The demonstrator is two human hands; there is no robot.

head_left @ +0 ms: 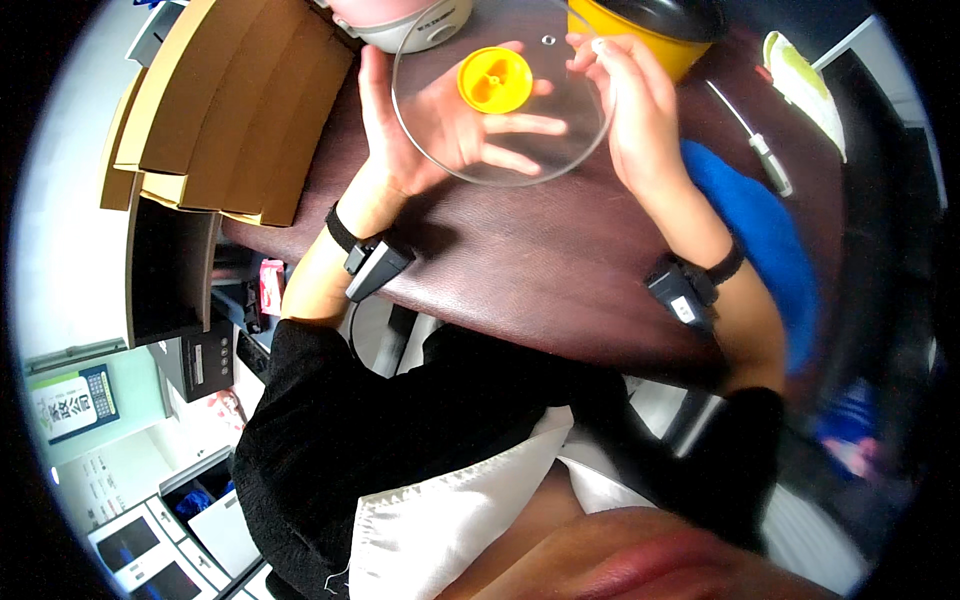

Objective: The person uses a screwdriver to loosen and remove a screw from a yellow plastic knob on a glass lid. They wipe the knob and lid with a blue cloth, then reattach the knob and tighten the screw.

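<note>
A clear round glass lid (578, 100) is held up above the table, with a round yellow knob-like piece (495, 100) at its middle and a small metal-rimmed hole near its far edge. My left hand (395, 150) is spread out, its palm and fingers showing through the glass; whether it bears the lid's weight I cannot tell. At the lid's right rim, the fingers of my right hand (645, 115) are closed on the edge. A small white spot shows at those fingertips, too small to name.
A brown table (500, 260) curves in front of me. Cardboard boxes (240, 110) stand at left; a pink and white appliance (405, 20) and a yellow pot (650, 40) at the back. A screwdriver (768, 165), a blue cloth (765, 260) and a green-white cloth (800, 80) lie right.
</note>
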